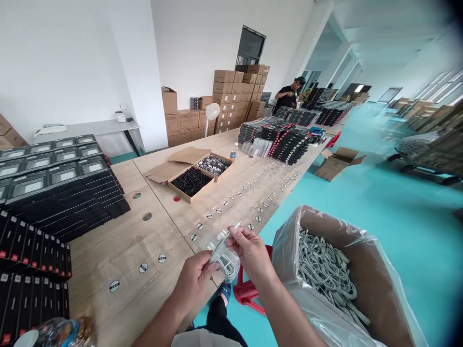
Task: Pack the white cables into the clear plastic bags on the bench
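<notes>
A coiled white cable bundle (220,250) with several white plugs is held between my two hands, above the near edge of the wooden table (152,231). My left hand (193,274) pinches its near side between thumb and fingers. Closed on the upper part of the same bundle, my right hand (249,248) has thumb and forefinger together by a plug tip. A clear plastic bag (234,266) hangs around or behind the lower loop; I cannot tell which. Rows of clear bags with round black-and-white labels (162,259) lie flat on the tabletop.
A plastic-lined carton (289,250) of pale cables stands at my right, near a red stool (249,291). On the table are an open box of small black parts (191,182), a bottle (233,153) and stacked black boxes (72,197). A co-worker (287,96) stands at the far end.
</notes>
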### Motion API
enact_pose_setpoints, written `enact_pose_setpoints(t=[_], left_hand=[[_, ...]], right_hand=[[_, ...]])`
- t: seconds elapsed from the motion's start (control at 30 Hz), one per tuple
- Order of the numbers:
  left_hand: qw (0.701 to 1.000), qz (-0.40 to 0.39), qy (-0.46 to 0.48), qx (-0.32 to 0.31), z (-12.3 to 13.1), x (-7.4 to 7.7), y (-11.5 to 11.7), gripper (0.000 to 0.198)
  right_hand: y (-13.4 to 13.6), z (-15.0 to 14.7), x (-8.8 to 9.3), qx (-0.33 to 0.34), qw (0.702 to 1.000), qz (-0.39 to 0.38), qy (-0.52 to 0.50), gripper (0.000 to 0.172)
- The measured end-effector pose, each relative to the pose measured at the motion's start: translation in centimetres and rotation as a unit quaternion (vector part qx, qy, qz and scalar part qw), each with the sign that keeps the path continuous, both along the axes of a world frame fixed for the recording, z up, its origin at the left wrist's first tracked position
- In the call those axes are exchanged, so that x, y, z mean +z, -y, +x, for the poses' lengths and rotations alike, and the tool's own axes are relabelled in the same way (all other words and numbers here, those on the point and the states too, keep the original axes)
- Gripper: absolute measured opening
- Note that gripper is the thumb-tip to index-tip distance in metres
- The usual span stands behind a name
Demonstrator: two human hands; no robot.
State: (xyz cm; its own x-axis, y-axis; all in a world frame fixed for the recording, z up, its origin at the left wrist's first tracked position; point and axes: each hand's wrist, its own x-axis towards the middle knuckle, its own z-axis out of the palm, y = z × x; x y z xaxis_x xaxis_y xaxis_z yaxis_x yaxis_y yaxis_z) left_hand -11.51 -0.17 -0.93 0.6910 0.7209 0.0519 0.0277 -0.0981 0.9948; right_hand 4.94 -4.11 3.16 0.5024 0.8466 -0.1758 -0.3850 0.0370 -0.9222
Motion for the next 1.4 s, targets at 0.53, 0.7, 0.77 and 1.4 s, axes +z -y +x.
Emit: enact_pose_setpoints(t=[0.53, 0.7, 0.77, 1.4], left_hand=[[0.787, -0.558, 0.223, -0.138, -0.1, -1.1, -0.5, 0.036], [0.783, -0.547, 0.266, -0.131, -0.1, -0.3, -0.8, 0.036], [0.792, -0.532, 0.277, -0.120, 0.0, 0.0, -0.8, 0.036], [0.755, -0.558, 0.323, -0.120, 1.2, -0.3, 0.3, 0.034]], right_hand=[[-2.1, -0.1, -0.3, 0.109, 0.987, -0.041, 0.113, 0.045], [-2.9, 0.5, 0.6, 0.145, 0.962, -0.036, 0.228, 0.044], [-2.9, 0.8, 0.7, 0.163, 0.943, -0.046, 0.286, 0.038], [-1.4, 1.7, 1.8, 0.366, 0.816, -0.101, 0.436, 0.023]])
